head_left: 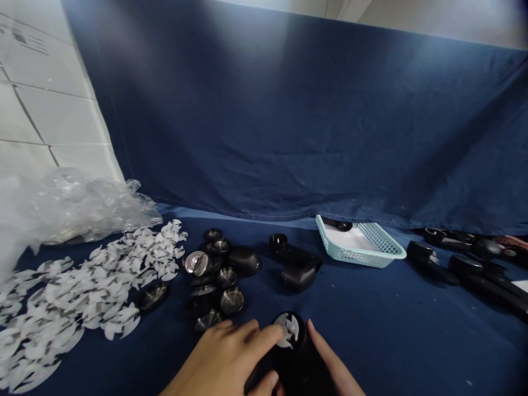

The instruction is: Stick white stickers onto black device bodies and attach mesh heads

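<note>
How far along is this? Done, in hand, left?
Done, apparently: the black handle-shaped bodies lie grouped at right. In hand: the left hand grips a black cylindrical body, fingers on a white petal-shaped piece at its top; the right hand lies against its side. Left, apparently: a loose heap of white paper-like petals and round black mesh-topped caps.

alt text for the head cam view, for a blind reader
A left hand and a right hand hold a black cylindrical device with white petal-shaped pieces in its open top. Beyond, on a dark blue cloth, lie scattered white paper petals, round black mesh parts and a teal plastic basket.
</note>
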